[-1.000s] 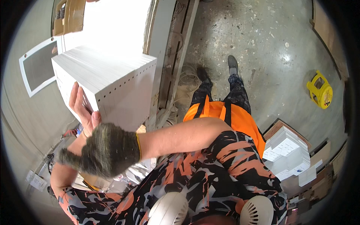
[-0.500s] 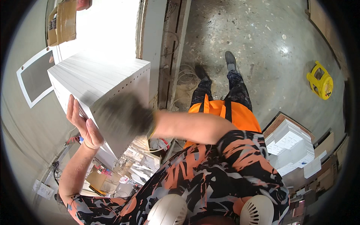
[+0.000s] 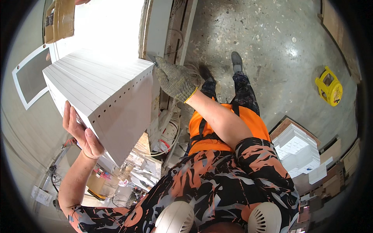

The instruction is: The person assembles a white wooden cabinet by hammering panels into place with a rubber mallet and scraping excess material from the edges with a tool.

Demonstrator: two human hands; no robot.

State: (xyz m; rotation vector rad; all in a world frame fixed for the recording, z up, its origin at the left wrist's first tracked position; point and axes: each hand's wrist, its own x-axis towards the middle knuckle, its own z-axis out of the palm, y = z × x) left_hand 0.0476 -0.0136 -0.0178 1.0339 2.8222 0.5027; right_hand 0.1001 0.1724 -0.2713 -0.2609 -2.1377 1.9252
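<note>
A stack of white boards [image 3: 89, 77] stands upright on edge on a bright white surface, with a row of small dark holes along its near face. My left hand [image 3: 82, 134], bare, lies with its fingers stretched along the stack's left side, the thumb by the near corner. My right hand [image 3: 176, 79] wears a grey knitted glove with a yellow cuff and is at the far right corner of the stack. Its fingers are closed on a small dark blade-like tool [image 3: 151, 58], whose tip points past the corner; the handle is hidden in the glove.
A cardboard box [image 3: 64, 21] stands at the far left, above a white-framed dark panel [image 3: 33, 77]. To the right, a yellow stool [image 3: 330, 87] stands on the concrete floor [image 3: 279, 50]. Stacked white pieces [image 3: 297, 151] rest on a wooden board at the lower right.
My right hand, blurred over the stack's near face before, has moved up and right to its far right corner. The left hand keeps its place against the stack.
</note>
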